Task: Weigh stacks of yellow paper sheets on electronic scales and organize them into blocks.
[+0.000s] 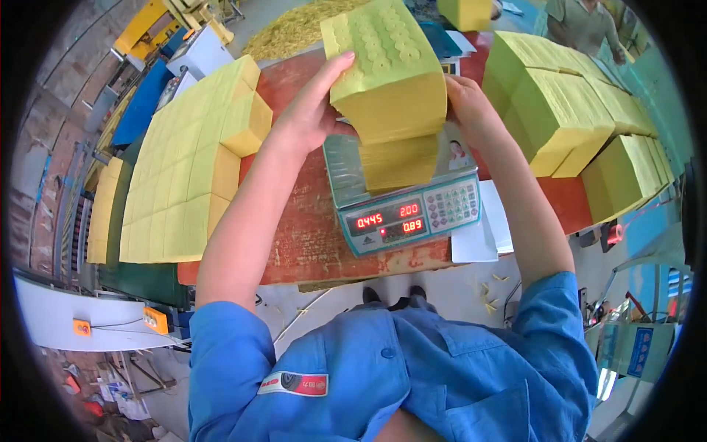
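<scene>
A thick block of stacked yellow paper (390, 110), its top sheet punched with rows of round coin-like patterns, is gripped between my two hands over a digital weighing scale (361, 243). My left hand (313, 107) presses its left side, thumb on the top edge. My right hand (471, 110) holds the right side, its fingertips partly hidden behind the block. Below the block, a narrower, darker yellow shape (398, 166) shows on the scale's pan; whether it is more paper or a reflection I cannot tell. The scale's red display is lit, beside a keypad (453, 205).
Yellow paper blocks (177, 169) stand in rows at left; larger stacks (560, 110) sit at right on the worn red table (294, 243). White sheets (475, 239) lie by the scale. Another person (582, 29) is at the far right. Yellow scraps (302, 26) are heaped beyond the table.
</scene>
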`<act>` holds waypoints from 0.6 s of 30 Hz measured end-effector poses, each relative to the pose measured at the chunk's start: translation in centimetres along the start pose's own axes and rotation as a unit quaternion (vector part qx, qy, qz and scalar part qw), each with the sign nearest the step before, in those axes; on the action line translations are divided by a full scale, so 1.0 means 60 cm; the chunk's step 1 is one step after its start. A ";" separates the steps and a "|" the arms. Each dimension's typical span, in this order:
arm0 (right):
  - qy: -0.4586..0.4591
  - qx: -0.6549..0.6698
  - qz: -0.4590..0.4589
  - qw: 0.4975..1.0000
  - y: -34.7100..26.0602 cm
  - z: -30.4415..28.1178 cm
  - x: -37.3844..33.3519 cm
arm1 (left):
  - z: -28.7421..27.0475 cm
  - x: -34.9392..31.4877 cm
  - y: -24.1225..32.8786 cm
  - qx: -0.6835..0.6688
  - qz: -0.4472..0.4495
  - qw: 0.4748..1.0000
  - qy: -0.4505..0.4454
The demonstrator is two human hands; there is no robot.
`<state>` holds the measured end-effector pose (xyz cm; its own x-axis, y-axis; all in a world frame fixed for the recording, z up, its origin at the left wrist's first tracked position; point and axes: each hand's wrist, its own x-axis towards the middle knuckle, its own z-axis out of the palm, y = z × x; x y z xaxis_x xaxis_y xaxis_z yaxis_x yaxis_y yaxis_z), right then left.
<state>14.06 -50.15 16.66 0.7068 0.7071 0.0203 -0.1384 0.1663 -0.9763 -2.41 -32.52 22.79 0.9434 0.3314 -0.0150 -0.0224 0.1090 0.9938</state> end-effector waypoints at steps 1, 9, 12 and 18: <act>0.004 0.003 0.004 1.000 0.008 -0.004 0.002 | 0.001 0.017 -0.011 -0.045 -0.069 0.997 -0.009; -0.018 -0.027 0.024 0.999 0.043 -0.019 0.008 | -0.009 0.034 -0.044 0.029 -0.066 0.997 0.022; -0.009 -0.049 0.017 0.999 0.047 -0.018 0.006 | -0.006 0.031 -0.046 0.033 -0.064 0.997 0.021; -0.009 -0.059 -0.003 0.998 0.058 -0.021 0.006 | 0.001 0.018 -0.048 0.083 -0.061 0.994 0.031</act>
<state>14.75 -50.18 13.00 0.6944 0.7190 0.0284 -0.0519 0.0895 -0.9946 -1.30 -32.55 19.92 0.9132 0.3834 -0.1380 0.1502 -0.0019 0.9887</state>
